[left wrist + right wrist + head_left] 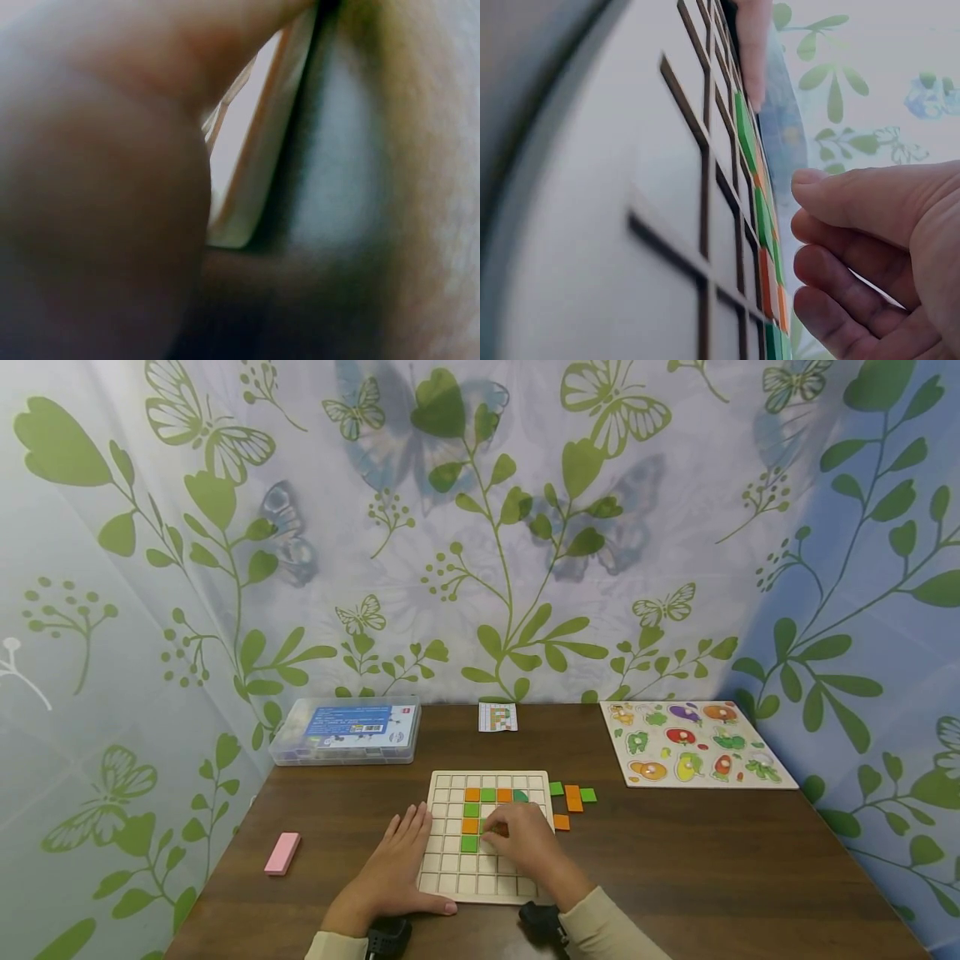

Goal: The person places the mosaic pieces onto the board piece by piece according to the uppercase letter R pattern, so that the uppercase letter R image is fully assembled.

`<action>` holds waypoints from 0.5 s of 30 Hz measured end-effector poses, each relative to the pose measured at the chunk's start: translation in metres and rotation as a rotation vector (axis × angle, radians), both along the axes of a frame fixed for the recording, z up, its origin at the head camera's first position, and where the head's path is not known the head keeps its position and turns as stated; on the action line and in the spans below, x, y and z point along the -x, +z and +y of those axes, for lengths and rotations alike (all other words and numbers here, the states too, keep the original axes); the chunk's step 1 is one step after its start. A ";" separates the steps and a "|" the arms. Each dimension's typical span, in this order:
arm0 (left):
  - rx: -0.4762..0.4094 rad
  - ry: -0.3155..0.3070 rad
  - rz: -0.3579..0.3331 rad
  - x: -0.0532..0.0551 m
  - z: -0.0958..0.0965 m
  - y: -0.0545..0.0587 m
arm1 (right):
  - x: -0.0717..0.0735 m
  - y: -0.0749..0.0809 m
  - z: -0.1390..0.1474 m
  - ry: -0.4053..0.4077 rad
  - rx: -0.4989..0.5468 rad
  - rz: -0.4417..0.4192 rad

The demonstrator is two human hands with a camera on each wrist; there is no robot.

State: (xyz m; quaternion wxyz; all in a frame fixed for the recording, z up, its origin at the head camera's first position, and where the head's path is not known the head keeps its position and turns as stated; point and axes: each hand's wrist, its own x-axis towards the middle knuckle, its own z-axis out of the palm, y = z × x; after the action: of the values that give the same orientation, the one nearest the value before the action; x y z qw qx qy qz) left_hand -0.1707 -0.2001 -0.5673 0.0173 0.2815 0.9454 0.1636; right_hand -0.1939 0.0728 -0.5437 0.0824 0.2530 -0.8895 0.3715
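A pale wooden grid board [442,885] lies on the table, holding several orange and green tiles. Its top tile row runs orange [472,794], green [488,794], orange, then a dark green piece [521,796]; green [472,810], orange and green [469,843] tiles descend at the left. My left hand [397,864] rests spread along the board's left edge, thumb by the front corner. My right hand [521,839] is over the board's middle, partly covering another green tile [482,827]. In the right wrist view its loosely curled fingers [817,266] and thumb show nothing between them.
Loose green [588,795] and orange [561,822] tiles lie right of the board. A pink block [282,854] sits at left. Behind are a clear plastic case [345,731], a small pattern card [498,717] and a vegetable puzzle board [697,743]. A printed curtain [480,568] surrounds the table.
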 end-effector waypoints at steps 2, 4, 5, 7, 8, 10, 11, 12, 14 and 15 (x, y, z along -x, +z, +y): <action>0.000 0.002 -0.001 0.000 0.000 0.001 | 0.001 0.000 0.004 -0.020 0.007 0.015; 0.001 0.004 -0.004 0.000 0.000 0.001 | 0.003 0.001 0.009 -0.046 0.016 0.013; 0.002 0.005 -0.005 -0.001 0.000 0.001 | 0.003 0.001 0.012 -0.065 0.020 0.010; 0.003 0.006 -0.008 -0.001 0.000 0.002 | 0.006 0.002 0.017 -0.088 0.026 0.010; 0.001 0.006 -0.009 -0.001 0.000 0.002 | 0.006 0.002 0.020 -0.099 0.027 0.010; 0.001 0.007 -0.012 -0.001 0.000 0.002 | 0.008 0.003 0.025 -0.117 0.027 0.006; 0.001 0.007 -0.012 -0.001 0.000 0.002 | 0.009 0.003 0.028 -0.127 0.023 0.005; 0.001 0.007 -0.012 -0.001 0.000 0.002 | 0.010 0.003 0.031 -0.133 0.026 0.000; 0.001 0.006 -0.009 0.000 0.000 0.001 | 0.011 0.003 0.037 -0.150 0.033 -0.010; 0.002 0.005 -0.006 0.000 0.000 0.001 | 0.011 0.003 0.040 -0.163 0.041 -0.021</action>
State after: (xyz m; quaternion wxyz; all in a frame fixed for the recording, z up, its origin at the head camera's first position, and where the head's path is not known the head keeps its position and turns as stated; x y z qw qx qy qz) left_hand -0.1704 -0.2004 -0.5661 0.0199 0.2788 0.9461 0.1634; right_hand -0.2052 0.1130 -0.5409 0.1084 0.1740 -0.9002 0.3841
